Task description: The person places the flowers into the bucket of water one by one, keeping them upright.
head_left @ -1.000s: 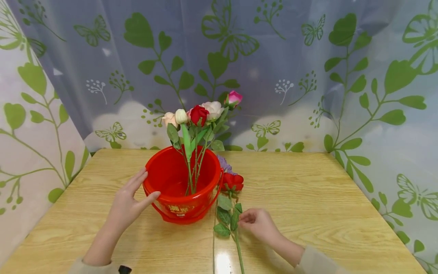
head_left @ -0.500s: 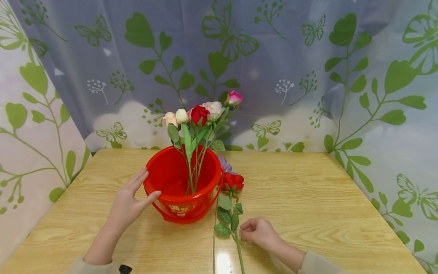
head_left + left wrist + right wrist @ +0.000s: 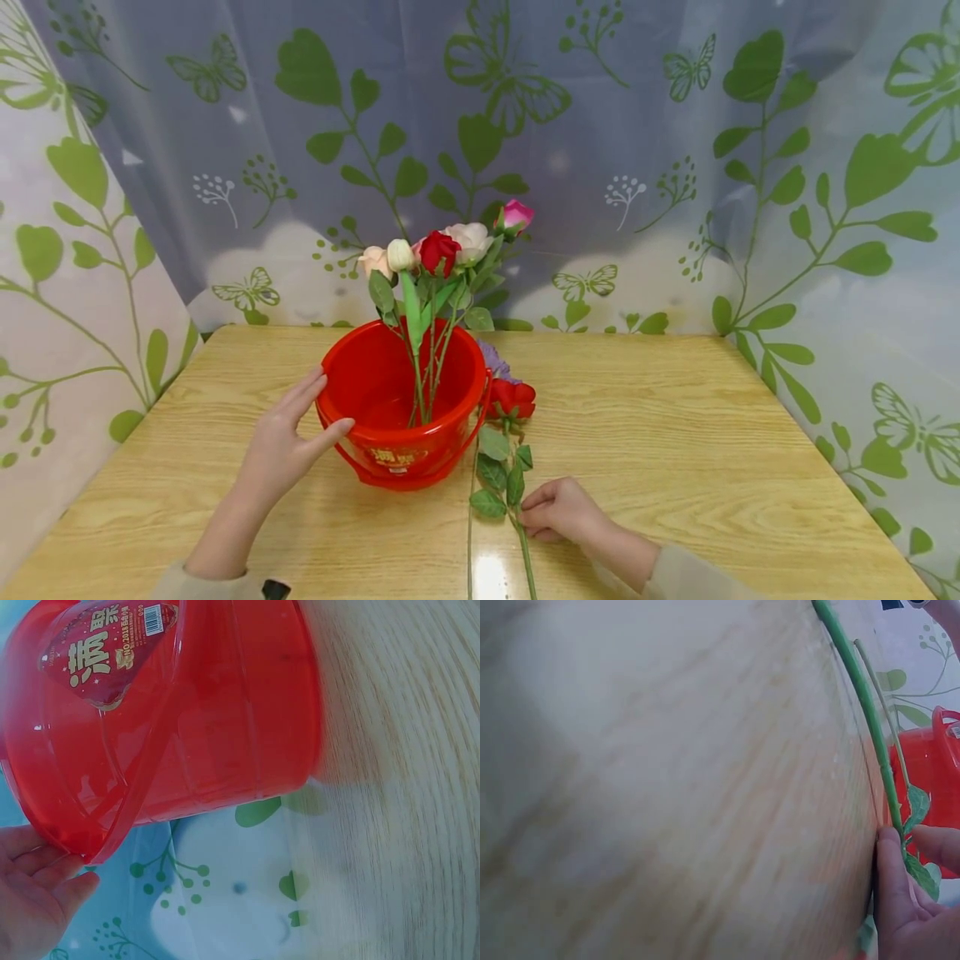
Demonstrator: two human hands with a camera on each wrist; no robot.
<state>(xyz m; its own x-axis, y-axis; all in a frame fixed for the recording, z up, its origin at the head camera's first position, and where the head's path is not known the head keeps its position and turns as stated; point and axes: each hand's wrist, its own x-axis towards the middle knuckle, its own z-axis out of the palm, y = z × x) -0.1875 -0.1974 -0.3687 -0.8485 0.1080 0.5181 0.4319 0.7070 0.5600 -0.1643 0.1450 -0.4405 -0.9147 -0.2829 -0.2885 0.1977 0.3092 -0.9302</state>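
Observation:
A red plastic bucket (image 3: 352, 375) stands left of centre on the wooden table, with several artificial flowers upright in it. My left hand (image 3: 277, 442) is spread against its near left side, fingers straight and fingertips at the rim; the left wrist view shows these fingers (image 3: 45, 859) under the rim. To the bucket's right, an artificial red rose (image 3: 513, 398) lies bloom away from me. My right hand (image 3: 562, 512) pinches its green stem (image 3: 866, 697) below the leaves, thumb and finger on either side in the right wrist view.
A purple flower (image 3: 495, 360) lies behind the red rose, partly hidden by the bucket. A thinner stem (image 3: 470, 542) runs beside the rose's stem. The bucket's handle (image 3: 468, 442) hangs down at its front. Patterned curtains (image 3: 570, 167) surround the table.
My right hand has drawn back along the rose's stem, toward me, then moved left until its fingertips meet the stem. The left hand and bucket stay in place.

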